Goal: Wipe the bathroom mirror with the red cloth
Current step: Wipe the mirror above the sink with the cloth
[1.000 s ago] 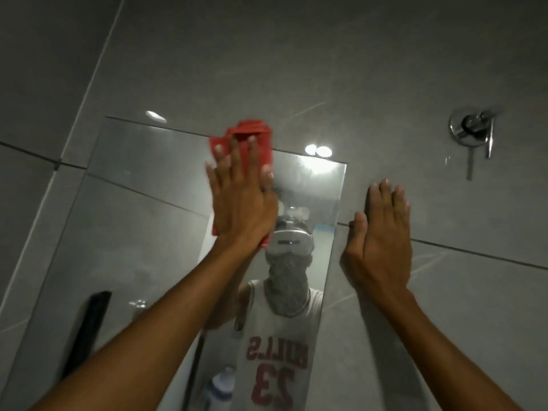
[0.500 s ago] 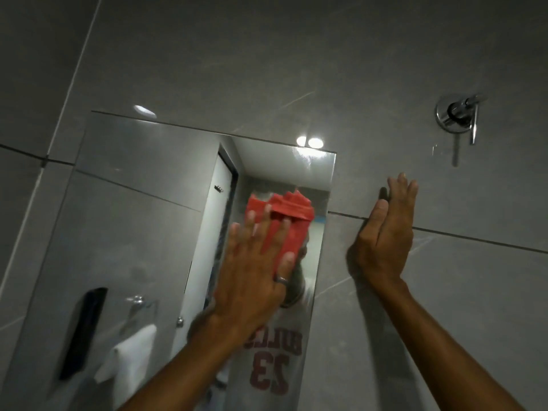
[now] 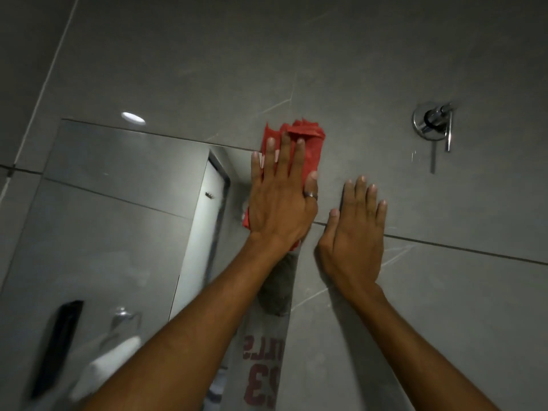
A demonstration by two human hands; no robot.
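Note:
The frameless mirror (image 3: 112,221) is set flat in the grey tiled wall, filling the left and lower part of the view. My left hand (image 3: 281,200) lies flat with spread fingers on the red cloth (image 3: 308,143), pressing it against the mirror's top right corner; the cloth sticks out above the fingertips and over the mirror's edge onto the tile. My right hand (image 3: 355,232) rests flat with fingers together on the bare tile just right of the mirror. It holds nothing.
A chrome wall valve with a lever (image 3: 433,121) is fixed to the tile at the upper right. The mirror reflects a white door, a towel ring with a white towel (image 3: 112,360), a dark holder and my shirt.
My left hand has slid the red cloth from the mirror's right middle up to its top right corner. The right hand stays on the tile, now laid flatter.

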